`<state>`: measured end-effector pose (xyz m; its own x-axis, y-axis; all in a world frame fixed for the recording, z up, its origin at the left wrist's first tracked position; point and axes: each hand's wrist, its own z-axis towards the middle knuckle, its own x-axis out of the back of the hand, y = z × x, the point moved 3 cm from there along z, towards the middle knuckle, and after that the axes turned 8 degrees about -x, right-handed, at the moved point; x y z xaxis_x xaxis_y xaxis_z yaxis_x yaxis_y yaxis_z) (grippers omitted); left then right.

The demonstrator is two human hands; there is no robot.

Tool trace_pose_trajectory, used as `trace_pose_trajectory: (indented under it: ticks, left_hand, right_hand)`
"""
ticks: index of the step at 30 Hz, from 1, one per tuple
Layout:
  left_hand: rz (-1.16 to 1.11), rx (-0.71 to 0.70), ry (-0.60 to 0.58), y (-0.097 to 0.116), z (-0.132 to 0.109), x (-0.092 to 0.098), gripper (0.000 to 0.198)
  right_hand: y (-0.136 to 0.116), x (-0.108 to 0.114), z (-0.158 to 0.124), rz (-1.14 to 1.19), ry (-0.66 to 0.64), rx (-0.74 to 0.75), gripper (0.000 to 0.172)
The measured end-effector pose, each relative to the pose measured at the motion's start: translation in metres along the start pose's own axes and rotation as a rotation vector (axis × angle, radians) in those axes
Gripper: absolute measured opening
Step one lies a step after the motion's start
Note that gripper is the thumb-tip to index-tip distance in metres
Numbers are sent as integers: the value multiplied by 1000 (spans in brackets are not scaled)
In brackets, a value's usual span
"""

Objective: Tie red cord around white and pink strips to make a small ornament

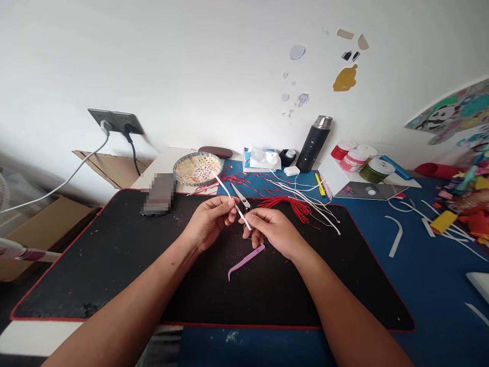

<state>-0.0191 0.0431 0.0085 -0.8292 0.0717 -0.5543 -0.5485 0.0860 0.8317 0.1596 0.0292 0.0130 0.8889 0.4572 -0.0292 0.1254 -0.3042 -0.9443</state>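
Observation:
A narrow white strip (222,187), which looks like paper, runs slantwise between my hands over the black mat. My left hand (214,219) is closed, pinching the strip between thumb and forefinger. My right hand (273,227) is closed too, its thumb and fingers at the strip's lower end. Beside my right fingers is a pair of scissors (244,202), blades toward the upper left. Its handles are partly hidden, so I cannot tell whether the right hand also holds it. A pair of purple bent-tip tweezers (246,261) lies on the mat just below my hands.
Red strings (296,205) and white cords (305,191) lie at the black mat's (153,275) far edge. Behind are a woven basket (183,176) with small bits, a tissue pack (260,160), and a black flask (315,144). Thread spools (376,169) and paper scraps (443,223) are to the right.

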Motion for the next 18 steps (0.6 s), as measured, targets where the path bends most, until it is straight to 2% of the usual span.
trace_pose_trajectory:
  ticks: [18]
  left_hand:
    - [54,-11,-49,-6,-1,0,31]
  right_hand:
    - [1,-2,0,-50,46,7,35]
